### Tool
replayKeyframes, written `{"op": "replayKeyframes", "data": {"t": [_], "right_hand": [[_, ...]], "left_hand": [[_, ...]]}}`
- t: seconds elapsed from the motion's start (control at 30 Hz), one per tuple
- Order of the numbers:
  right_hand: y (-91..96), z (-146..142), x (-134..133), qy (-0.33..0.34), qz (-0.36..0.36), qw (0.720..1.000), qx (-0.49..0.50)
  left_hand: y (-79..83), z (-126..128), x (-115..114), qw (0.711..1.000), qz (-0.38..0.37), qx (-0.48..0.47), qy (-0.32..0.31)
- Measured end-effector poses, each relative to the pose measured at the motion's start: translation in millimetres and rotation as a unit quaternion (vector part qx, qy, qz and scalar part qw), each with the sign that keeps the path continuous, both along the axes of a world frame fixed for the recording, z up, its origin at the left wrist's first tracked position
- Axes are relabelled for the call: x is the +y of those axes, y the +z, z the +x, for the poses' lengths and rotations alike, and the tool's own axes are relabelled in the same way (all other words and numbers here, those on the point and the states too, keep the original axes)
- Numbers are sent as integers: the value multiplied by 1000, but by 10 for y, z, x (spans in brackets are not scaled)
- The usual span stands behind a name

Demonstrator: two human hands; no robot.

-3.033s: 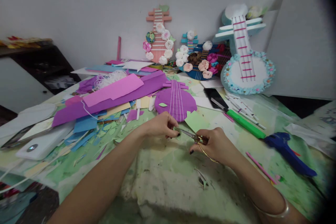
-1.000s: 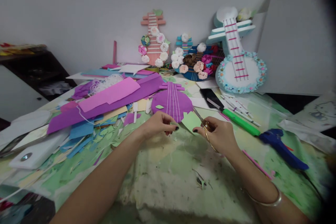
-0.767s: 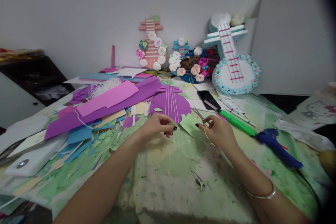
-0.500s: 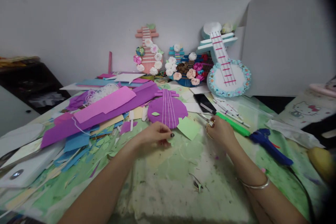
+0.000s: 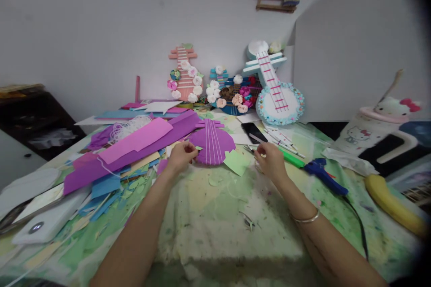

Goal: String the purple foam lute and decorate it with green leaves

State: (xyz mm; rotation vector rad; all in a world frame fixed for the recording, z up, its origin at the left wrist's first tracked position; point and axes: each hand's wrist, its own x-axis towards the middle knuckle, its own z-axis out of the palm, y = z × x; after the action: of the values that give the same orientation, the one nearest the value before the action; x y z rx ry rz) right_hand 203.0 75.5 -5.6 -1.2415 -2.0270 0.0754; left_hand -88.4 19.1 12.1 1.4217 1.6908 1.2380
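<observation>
My left hand [image 5: 182, 156] is at the left edge of a purple paper lute [image 5: 217, 145] with white strings. Its fingers are pinched together at a small green paper leaf [image 5: 199, 148], most of which they cover. In my right hand [image 5: 270, 159] is a pair of small scissors [image 5: 249, 149], blades pointing left and away from me, handles mostly hidden by the fingers. Between the hands a light green sheet of paper [image 5: 236, 163] lies partly against the lute's lower right edge. A few dark and green scraps [image 5: 248, 222] lie closer to me.
Purple and pink sheets [image 5: 134, 140] and cuttings cover the left side. A black phone [image 5: 254, 133], a green and blue glue gun [image 5: 323, 175] with a cord, and a banana [image 5: 392, 204] lie right. Decorated lutes [image 5: 281, 101] stand along the wall near a cup [image 5: 367, 130].
My left hand has moved left and away from me, from below the lute to the leaf on its left edge. My right hand keeps the scissors. The view has tilted up and turned right.
</observation>
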Motion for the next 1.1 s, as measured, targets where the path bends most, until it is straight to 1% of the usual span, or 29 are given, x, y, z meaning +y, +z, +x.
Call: {"op": "replayKeyframes", "data": {"t": [0.03, 0.1, 0.2, 0.23, 0.3, 0.37, 0.43, 0.57, 0.73, 0.83, 0.93, 1.03, 1.1], "right_hand": [[14, -50, -59, 29, -5, 999, 13], [37, -197, -209, 78, -18, 997, 7], [45, -482, -451, 162, -51, 985, -39], [36, -576, -515, 191, -76, 976, -71], [-4, -738, -593, 211, -97, 967, -105], [-69, -858, -605, 209, -107, 964, -126], [-144, -939, -570, 200, -117, 963, -140], [-257, -1032, -483, 195, -135, 960, -147], [-274, -1064, -472, 204, -147, 958, -139], [-262, -1051, -522, 206, -145, 960, -123], [-225, -1027, -625, 216, -134, 963, -95], [-128, -959, -787, 214, -116, 969, -46], [-33, -850, -924, 195, -101, 976, -2]], "left_hand": [[-31, -33, 24, 1000, 15, -8, 21], [-96, -88, 69, 997, 32, -22, 63], [-184, -151, 124, 990, 43, -20, 133], [-210, -169, 140, 986, 46, -18, 158], [-264, -199, 172, 978, 51, -20, 201], [-320, -220, 204, 975, 44, -36, 215], [-374, -230, 235, 978, 29, -64, 195], [-434, -223, 269, 985, 8, -127, 120], [-414, -174, 239, 982, -10, -177, 71], [-363, -128, 193, 975, -19, -212, 63], [-277, -75, 134, 968, -10, -244, 51], [-157, -28, 51, 964, 8, -263, 35], [-70, -15, -35, 962, 17, -270, 31]]}}
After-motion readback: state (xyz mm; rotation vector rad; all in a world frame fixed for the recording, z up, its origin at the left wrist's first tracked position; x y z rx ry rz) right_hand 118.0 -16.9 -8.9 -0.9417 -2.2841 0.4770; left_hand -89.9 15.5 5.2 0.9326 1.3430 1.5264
